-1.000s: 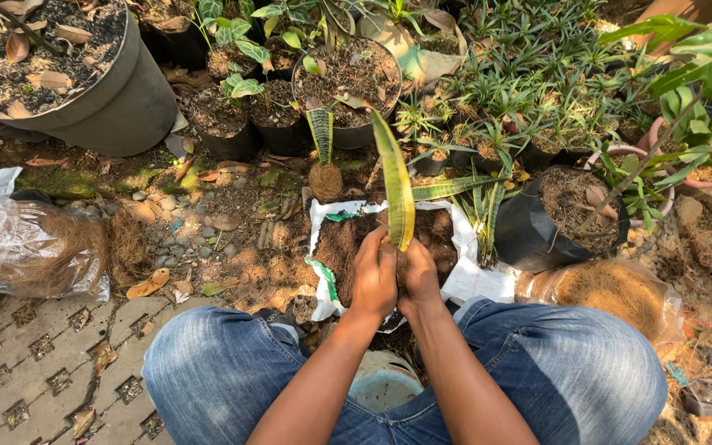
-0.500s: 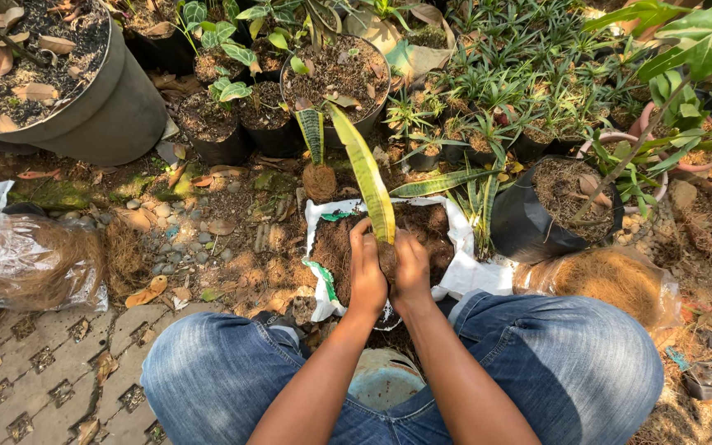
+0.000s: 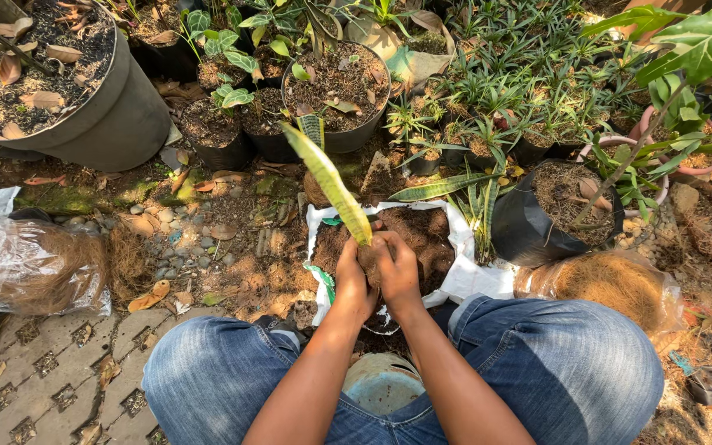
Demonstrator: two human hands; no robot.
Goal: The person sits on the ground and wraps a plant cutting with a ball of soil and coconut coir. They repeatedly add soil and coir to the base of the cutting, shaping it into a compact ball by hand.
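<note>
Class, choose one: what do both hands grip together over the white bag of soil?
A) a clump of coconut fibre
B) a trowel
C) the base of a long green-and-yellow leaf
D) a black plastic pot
C: the left hand and right hand close together around the base of the long green-and-yellow leaf, above the white bag of soil.

Seen from above, a left hand [image 3: 353, 276] and right hand [image 3: 397, 268] together clasp the base of a long yellow-green leaf cutting [image 3: 331, 183]. Below them lies a white sack of soil [image 3: 422, 235], with black pots [image 3: 537, 231] beyond.
</note>
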